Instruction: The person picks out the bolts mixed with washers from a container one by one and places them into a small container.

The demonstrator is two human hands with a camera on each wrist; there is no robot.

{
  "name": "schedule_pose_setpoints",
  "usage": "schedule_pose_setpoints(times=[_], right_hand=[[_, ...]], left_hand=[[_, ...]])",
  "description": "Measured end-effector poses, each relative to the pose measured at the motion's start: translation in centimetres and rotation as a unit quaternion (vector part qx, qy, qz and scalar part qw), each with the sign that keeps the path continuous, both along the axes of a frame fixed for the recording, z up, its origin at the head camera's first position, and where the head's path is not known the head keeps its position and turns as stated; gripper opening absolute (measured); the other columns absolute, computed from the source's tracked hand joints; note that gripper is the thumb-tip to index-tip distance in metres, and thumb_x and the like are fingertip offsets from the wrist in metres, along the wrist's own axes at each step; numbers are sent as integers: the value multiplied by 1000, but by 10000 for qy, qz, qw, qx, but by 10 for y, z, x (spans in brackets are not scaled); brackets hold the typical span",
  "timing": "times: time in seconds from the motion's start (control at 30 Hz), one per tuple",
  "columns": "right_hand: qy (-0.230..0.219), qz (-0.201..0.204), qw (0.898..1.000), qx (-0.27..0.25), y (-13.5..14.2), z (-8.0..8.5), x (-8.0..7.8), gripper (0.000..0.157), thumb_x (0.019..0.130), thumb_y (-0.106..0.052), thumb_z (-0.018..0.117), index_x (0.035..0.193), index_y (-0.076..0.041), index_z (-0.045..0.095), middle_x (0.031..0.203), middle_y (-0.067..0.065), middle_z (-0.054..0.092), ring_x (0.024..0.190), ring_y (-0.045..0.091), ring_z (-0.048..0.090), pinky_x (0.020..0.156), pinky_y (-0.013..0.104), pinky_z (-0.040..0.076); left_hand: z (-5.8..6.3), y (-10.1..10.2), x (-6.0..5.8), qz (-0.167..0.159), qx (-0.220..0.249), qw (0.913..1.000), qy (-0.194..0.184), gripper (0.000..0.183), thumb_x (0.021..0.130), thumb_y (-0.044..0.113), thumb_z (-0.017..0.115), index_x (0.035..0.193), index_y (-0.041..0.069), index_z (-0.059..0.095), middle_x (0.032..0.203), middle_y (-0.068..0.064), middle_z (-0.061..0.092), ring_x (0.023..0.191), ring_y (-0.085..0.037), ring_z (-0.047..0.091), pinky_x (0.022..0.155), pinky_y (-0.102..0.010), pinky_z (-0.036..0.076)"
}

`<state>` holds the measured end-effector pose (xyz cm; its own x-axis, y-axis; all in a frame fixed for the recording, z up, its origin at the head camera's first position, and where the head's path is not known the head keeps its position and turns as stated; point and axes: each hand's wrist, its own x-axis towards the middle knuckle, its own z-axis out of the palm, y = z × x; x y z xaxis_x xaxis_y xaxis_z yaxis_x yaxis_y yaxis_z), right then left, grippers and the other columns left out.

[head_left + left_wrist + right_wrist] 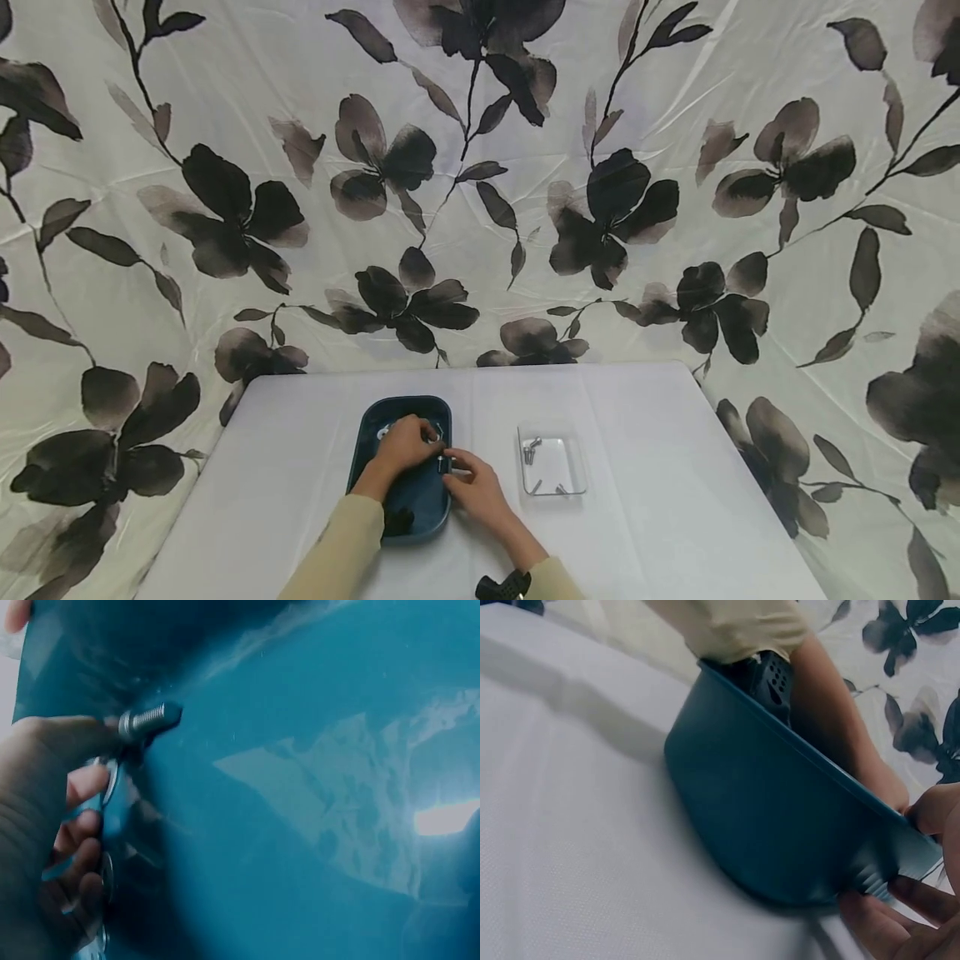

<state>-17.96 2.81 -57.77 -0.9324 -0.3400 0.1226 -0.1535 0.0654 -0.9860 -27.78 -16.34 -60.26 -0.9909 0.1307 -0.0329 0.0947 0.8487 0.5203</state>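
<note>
while pinching a bolt [148,718] in the left hand [405,443], inside the bin [427,504], likely to catch drops, perhaps bracing its wall [757,795] with the right hand [478,493]; cannot tell whether gripping anything there.

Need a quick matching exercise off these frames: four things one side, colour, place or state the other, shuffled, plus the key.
Things
1. Bin
2. Box
3. Screws
4. Left hand

Colour, place or state
A. Lying in the box
B. Blue
C. Inside the bin
D. See-through, standing on the table

Pairs: 1-B, 2-D, 3-A, 4-C
</note>
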Motion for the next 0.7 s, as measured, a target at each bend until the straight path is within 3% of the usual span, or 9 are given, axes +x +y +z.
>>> schedule_pose_setpoints(times=[0.23, 0.7], right_hand=[[-82, -82, 9999, 32, -5, -29, -11, 42, 96, -10, 59, 137, -3, 52, 128, 23, 57, 106, 31, 64, 79, 34, 54], [-151, 28, 9998, -154, -1, -36, -12, 45, 96, -16, 61, 138, -4, 51, 129, 21, 56, 108, 28, 63, 78, 32, 55]], left_hand=[[2, 0, -3, 379, 48, 9993, -53, 19, 81, 22, 73, 97, 10, 73, 90, -2, 66, 76, -17, 58, 69, -41, 50], [3, -2, -2, 217, -22, 9997, 142, 13, 81, 26, 76, 91, 18, 77, 86, 3, 68, 75, -14, 60, 66, -39, 50]])
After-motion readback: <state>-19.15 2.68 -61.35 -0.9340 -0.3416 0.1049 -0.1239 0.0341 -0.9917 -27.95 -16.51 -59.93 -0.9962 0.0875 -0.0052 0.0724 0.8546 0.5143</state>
